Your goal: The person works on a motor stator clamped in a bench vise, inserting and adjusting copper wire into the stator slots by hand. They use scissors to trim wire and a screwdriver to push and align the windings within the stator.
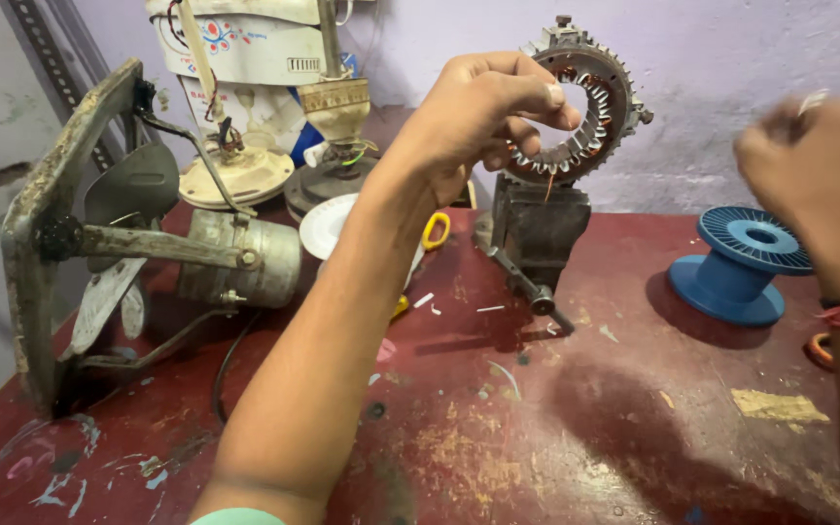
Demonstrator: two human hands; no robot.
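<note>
two hands up: your left hand (483,112) pinches the round toothed metal stator ring (585,102) clamped in the dark bench vise (537,228); your right hand (819,180) is blurred, grip unclear.

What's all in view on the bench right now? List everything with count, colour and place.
stator ring: one, grey with copper windings, clamped upright in vise
vise: one, dark, bench centre-back
spool: one, blue, right
fan motor with frame: one, rusty grey, left
fan parts: several, cream, back-left
scissors handle: yellow, behind forearm
bench: one, worn red
left hand: touching stator ring
right hand: raised, blurred, far right
</note>
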